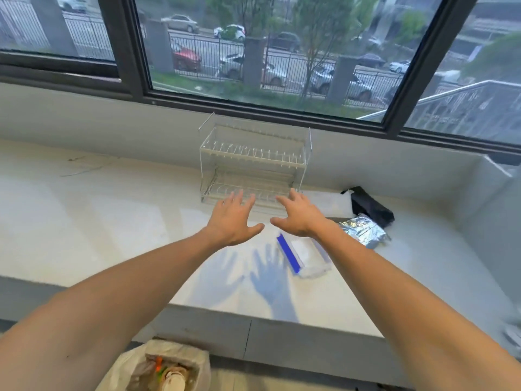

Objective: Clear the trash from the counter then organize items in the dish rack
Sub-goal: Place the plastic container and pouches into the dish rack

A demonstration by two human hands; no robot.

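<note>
A two-tier white wire dish rack (253,153) stands empty against the wall under the window. My left hand (232,220) and my right hand (297,217) hover side by side just in front of its lower tier, fingers spread, holding nothing. On the white counter (98,221) below my right wrist lies a clear plastic box with a blue edge (303,256). To the right lie a crumpled silver foil bag (363,231) and a black pouch (370,207).
A bin lined with a white bag (166,368), holding some trash, stands on the floor below the counter's front edge. A thin wire or twig (84,165) lies on the far left of the counter. The counter ends at a side wall on the right.
</note>
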